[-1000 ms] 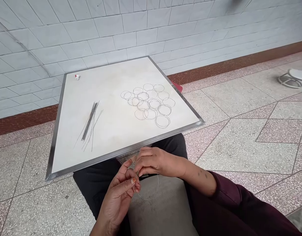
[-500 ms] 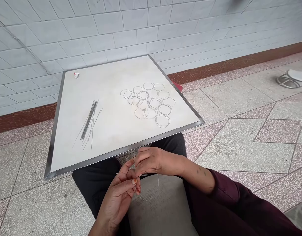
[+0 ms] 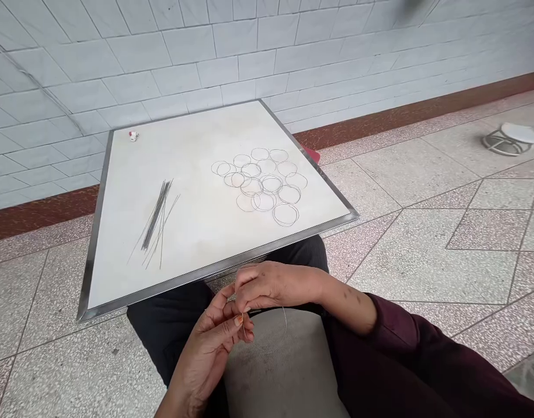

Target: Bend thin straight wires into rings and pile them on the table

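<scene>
Over my lap, my left hand (image 3: 212, 339) pinches a thin wire between thumb and fingers. My right hand (image 3: 267, 285) is closed on the same wire, its fingertips touching those of the left. A curved length of this wire (image 3: 285, 323) shows below my right hand, faint against the grey seat. The wire's ends are hidden in my fingers. On the white table in front lie several thin wire rings (image 3: 264, 201), many overlapping. Left of them is a bundle of straight wires (image 3: 156, 215), with a few strewn loose beside it.
The white table (image 3: 197, 232) has a metal edge and stands by a tiled wall (image 3: 188, 49). A small white and red object (image 3: 133, 136) lies at its far left corner. A grey seat (image 3: 284, 371) is between my legs. A stool (image 3: 508, 139) stands far right.
My hands stay together with the wire held. The wire's curve below my right hand has shifted slightly right and looks wider. The camera view has moved a little.
</scene>
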A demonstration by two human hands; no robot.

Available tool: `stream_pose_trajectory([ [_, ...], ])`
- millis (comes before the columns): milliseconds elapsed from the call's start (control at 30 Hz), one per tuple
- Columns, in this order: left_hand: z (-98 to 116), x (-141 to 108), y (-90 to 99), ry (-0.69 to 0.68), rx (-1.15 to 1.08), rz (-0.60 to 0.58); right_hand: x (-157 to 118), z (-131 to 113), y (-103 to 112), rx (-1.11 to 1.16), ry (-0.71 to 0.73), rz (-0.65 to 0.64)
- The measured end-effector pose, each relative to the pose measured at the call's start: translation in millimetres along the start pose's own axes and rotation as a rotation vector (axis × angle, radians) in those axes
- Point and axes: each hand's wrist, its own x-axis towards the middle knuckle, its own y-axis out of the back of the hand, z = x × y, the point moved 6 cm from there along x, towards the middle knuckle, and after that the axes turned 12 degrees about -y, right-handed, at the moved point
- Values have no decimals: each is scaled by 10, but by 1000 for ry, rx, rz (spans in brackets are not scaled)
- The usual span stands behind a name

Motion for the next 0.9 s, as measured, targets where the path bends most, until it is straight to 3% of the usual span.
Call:
stream_pose_trajectory([
  [267, -13, -16, 41, -16, 23, 38, 49, -94, 63, -26, 33, 38],
  [500, 81, -46, 28, -171, 0, 86, 14, -8, 121, 84, -86, 155],
  [600, 124, -49, 66, -247, -53, 164, -43, 69, 156, 190, -112, 261],
  [667, 134, -47, 102, -277, -83, 219, -59, 75, 121, 219, -87, 265],
  [767, 132, -46, 134, -300, -103, 267, -45, 38, 21, 121, -49, 242],
  [900, 150, -81, 169, -351, -56, 333, -40, 18, -11, 31, -43, 318],
])
